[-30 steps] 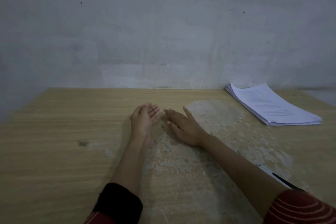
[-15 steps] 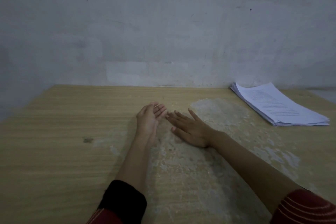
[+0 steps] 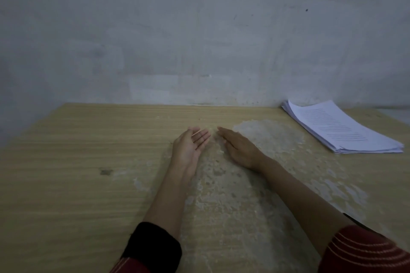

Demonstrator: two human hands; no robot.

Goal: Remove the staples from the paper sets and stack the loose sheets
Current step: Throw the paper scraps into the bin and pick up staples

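Observation:
A stack of white printed paper sheets (image 3: 339, 127) lies at the far right of the wooden table (image 3: 77, 162), near the wall. My left hand (image 3: 190, 146) rests on the table's middle, palm turned inward, fingers straight and holding nothing. My right hand (image 3: 238, 147) lies beside it on its edge, fingers straight, also holding nothing. The fingertips of the two hands are close but apart. Both hands are well left of the paper stack. No staple shows.
A grey wall (image 3: 199, 40) stands right behind the table's far edge. A worn, pale patch (image 3: 233, 195) covers the tabletop under my forearms. A dark thin object (image 3: 352, 219) peeks out beside my right sleeve at the lower right.
My right hand has turned from lying flat on the table up onto its edge. The view has shifted slightly, and the paper stack sits further right in the frame.

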